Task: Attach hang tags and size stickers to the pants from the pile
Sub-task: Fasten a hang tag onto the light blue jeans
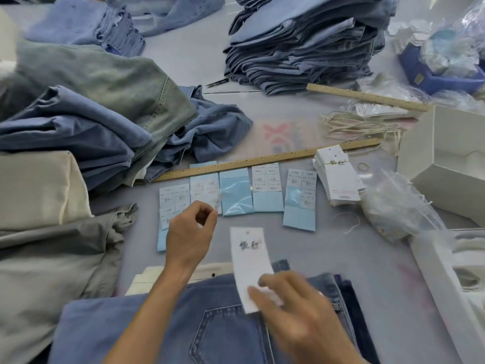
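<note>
White hang tag (249, 261) tilted over blue jeans (210, 324), sticker sheets (236, 191) in a row beyond

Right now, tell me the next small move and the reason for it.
Probably bring the left hand down to the hang tag and press its sticker on. The left fingers pinch a small peeled sticker above the sticker sheets, while the right hand holds the tag over the jeans.

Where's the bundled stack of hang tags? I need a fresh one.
Head view, right of centre: the bundled hang tags lie below the long ruler's right end, beside the sticker sheets.
</note>
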Tool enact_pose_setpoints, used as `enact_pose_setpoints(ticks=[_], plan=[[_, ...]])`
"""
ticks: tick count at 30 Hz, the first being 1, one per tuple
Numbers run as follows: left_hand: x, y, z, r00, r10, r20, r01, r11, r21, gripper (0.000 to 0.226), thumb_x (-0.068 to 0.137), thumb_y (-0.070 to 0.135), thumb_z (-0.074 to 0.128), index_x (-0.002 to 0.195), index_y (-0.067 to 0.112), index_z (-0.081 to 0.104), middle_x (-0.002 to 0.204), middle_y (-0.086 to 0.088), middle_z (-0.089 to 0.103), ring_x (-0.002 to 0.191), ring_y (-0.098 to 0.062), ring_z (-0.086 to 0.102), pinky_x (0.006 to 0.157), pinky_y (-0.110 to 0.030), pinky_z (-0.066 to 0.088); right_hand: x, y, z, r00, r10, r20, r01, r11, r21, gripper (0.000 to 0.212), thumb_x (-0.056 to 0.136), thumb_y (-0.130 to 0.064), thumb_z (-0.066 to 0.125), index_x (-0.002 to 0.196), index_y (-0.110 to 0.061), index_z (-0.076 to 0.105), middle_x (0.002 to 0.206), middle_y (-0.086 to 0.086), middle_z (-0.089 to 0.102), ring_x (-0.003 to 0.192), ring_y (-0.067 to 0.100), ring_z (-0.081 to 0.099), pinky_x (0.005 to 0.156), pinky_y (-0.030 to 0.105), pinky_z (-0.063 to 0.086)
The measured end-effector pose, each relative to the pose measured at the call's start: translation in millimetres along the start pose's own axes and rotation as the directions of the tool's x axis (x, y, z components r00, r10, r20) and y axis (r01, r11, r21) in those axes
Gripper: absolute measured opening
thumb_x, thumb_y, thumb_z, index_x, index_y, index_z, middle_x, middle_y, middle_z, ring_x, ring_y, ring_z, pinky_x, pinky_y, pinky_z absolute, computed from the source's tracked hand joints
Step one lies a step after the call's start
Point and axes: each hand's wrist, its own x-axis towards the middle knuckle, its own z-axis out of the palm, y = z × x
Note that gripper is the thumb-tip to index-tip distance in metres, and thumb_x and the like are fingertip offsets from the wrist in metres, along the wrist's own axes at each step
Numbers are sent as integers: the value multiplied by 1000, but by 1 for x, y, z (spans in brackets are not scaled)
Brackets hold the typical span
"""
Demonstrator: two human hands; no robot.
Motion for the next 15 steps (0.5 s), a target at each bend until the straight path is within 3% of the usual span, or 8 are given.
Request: enact_pose_setpoints(ticks=[2,4,7,10,13,15], plan=[[-5,-6,-17,999,42,-1,-42,997,60,10,94,22,71,85,24,67,75,17,66,74,-6,65,66,-35,55,-21,-49,17,955,-22,297,1,997,71,9,88,-31,70,81,-28,73,98,-9,73,80,10,67,58,20,51],[-12,-8,-33,994,110,1,-109,986,124,10,94,22,71,85,25,66,74,18,65,72,-10,64,64,-38,56,-36,-68,24,915,38,401,-86,991,102,13,75,-44,78,72,-35,70,83,-20,68,69,-1,63,55,12,47],[-28,-11,-55,976,216,32,-218,955,199,11,94,22,71,87,26,64,77,17,65,69,-7,58,62,-35,54,-51,-77,26,909,181,376,-242,963,119,14,69,-45,74,64,-36,65,63,-20,55,53,-5,53,52,8,43],[-47,-10,-68,946,317,71,-325,915,239,9,91,16,74,88,21,67,82,11,67,74,-15,62,61,-37,54,-60,-97,30,913,243,326,-255,967,-7,11,85,-40,68,77,-35,73,75,-18,65,60,2,62,55,13,49],[-72,-7,-75,880,458,125,-472,820,323,13,83,12,78,81,15,66,75,2,64,68,-24,63,50,-39,52,-57,-109,33,943,212,257,-199,977,-76,52,103,-48,36,83,-27,79,89,-11,73,69,11,69,56,21,54],[-95,-8,-76,822,529,210,-568,736,369,24,75,12,84,72,15,61,65,0,58,59,-26,57,43,-37,47,-59,-112,30,961,207,181,-207,978,-19,61,106,-49,31,86,-19,80,92,-4,74,72,16,69,59,24,56]])
